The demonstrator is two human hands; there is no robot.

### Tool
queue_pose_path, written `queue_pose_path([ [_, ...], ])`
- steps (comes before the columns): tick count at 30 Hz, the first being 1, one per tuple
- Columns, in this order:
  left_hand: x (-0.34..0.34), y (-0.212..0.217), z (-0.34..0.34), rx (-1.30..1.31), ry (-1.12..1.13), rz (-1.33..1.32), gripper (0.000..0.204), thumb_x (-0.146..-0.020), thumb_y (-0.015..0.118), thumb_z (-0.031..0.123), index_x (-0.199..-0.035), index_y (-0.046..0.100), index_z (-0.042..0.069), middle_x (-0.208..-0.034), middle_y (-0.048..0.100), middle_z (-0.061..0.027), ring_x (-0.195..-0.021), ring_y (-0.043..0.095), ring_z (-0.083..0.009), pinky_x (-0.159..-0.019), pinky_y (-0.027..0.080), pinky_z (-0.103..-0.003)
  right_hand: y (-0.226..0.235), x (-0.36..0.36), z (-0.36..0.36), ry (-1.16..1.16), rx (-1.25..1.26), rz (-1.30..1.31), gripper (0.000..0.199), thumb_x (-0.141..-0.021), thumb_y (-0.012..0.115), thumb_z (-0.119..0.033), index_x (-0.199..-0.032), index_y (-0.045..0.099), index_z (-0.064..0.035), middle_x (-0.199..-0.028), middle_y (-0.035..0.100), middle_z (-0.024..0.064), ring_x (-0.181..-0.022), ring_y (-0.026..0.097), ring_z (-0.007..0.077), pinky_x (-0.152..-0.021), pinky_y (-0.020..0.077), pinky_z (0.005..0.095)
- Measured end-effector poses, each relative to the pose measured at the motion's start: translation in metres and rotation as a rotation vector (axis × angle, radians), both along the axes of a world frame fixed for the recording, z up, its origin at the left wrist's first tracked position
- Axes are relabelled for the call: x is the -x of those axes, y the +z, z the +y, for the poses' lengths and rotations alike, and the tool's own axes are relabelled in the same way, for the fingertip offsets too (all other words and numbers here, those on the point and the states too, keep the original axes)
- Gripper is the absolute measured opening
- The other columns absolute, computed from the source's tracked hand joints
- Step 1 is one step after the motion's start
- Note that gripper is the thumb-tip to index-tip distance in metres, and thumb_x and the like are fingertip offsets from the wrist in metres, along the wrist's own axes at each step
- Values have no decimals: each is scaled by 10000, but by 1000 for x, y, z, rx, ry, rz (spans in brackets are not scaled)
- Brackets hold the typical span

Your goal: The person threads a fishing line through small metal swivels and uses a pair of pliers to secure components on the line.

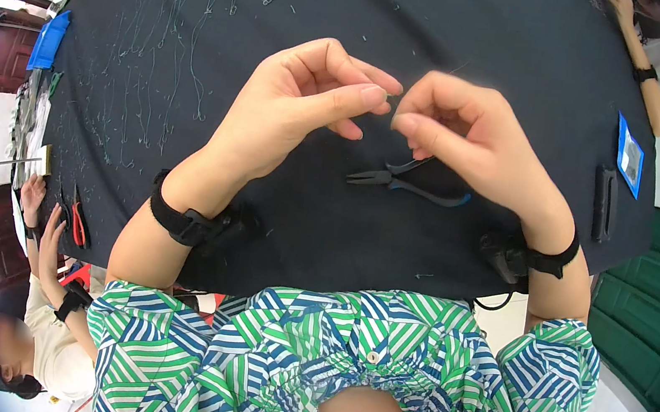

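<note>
My left hand (302, 101) and my right hand (463, 132) are raised close together over a table covered in black cloth (316, 2). Both pinch a thin, barely visible wire (395, 104) between thumb and forefinger, fingertips almost touching. A pair of black-handled pliers (405, 183) lies on the cloth just below my hands, jaws pointing left. Both wrists wear black straps.
Many thin wire pieces (157, 55) lie spread over the far left of the cloth. A blue card (629, 154) and a black bar (603, 202) lie at the right. A person's hands (41, 220) work beside red-handled pliers (78, 223) at the left edge; another person's arm (649, 65) reaches in top right.
</note>
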State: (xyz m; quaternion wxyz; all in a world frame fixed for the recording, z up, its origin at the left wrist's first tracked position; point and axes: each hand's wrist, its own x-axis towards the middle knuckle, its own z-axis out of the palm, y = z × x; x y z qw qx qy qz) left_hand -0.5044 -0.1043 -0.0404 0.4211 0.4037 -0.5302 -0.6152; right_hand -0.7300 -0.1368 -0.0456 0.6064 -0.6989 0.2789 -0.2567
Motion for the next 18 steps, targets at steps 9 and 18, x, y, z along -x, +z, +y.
queue_pose_path([
  [9,-5,-4,-2,-140,-36,141,84,-946,601,129,-884,574,80,-1041,681,-146,-957,684,-177,-671,582,-218,5,3,1,-93,410,208,120,-859,677,-161,-849,631,-52,-652,618,79,-552,599,200,-525,441,296],
  [18,-4,-1,-1,-185,28,147,85,-944,605,125,-885,566,78,-1048,674,-135,-906,673,-150,-668,575,-211,30,2,29,535,-2,114,205,-846,699,-227,-928,662,-43,-740,664,107,-648,671,220,-562,496,323],
])
